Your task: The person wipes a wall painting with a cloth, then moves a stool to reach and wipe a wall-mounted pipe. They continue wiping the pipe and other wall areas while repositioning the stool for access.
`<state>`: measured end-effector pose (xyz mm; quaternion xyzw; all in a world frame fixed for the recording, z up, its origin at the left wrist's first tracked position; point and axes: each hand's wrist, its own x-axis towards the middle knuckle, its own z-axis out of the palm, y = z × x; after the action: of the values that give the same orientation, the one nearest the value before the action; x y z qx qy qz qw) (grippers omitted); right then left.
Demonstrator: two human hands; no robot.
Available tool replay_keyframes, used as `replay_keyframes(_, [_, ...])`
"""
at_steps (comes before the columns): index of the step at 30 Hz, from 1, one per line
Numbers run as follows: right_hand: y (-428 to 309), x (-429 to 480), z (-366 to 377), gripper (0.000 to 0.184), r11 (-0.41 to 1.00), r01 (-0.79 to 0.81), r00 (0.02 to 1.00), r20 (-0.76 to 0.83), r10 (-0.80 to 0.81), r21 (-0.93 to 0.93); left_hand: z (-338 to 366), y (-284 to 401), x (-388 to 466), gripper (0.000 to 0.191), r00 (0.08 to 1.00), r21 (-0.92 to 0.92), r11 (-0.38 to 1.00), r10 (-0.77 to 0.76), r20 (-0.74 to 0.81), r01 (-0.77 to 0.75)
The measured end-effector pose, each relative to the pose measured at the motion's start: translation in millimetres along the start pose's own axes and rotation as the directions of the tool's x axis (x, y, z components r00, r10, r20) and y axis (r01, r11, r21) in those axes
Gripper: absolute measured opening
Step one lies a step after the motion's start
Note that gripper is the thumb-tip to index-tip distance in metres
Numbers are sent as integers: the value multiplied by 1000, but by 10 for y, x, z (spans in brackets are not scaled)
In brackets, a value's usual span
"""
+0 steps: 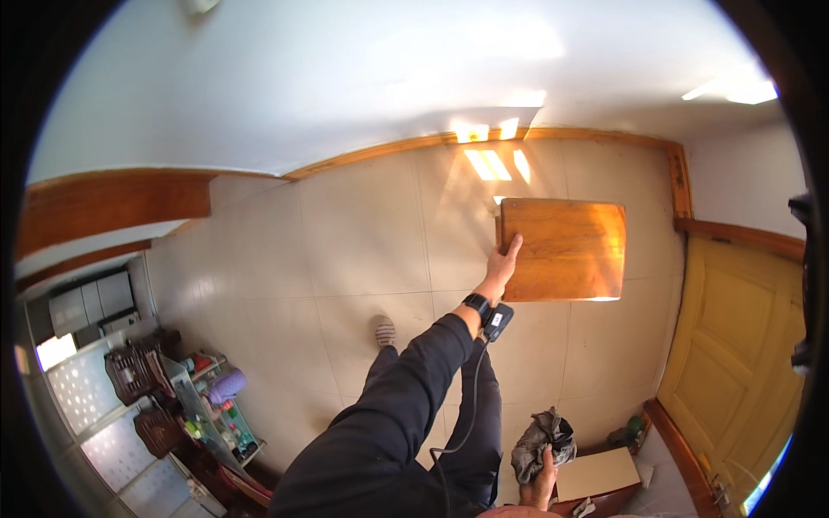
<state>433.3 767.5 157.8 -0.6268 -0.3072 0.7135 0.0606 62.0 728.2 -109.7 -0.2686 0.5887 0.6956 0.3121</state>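
My left hand (502,264) grips the near left edge of a small wooden stool or box with a flat, varnished top (565,251), its thumb lying on the top; the fingers beneath are hidden. A dark watch and a small black device with a cable are on that wrist. Low in the view, my right hand (541,482) holds a crumpled grey cloth (543,443), apart from the wooden piece. Whether the wooden piece touches the floor, I cannot tell.
Tiled floor (363,259) spreads around my feet. A yellow panelled door (725,362) stands at right, near a cream-topped cabinet (597,474). At lower left are a glass shelf unit (217,414) with several items and dark carved wooden furniture (158,430). A white wall (291,84) rises ahead.
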Motion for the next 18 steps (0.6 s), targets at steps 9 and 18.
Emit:
replay_keyframes(9, [60,-155,161,36,994,61,994,96,-52,-93,-1824,52,-382,80,995,69,995,70,-65,-66])
replay_keyframes(18, [513,-540,982,38,980,34,971,240,15,-198,-3600,351,-365,91,989,186,982,0,-151,29])
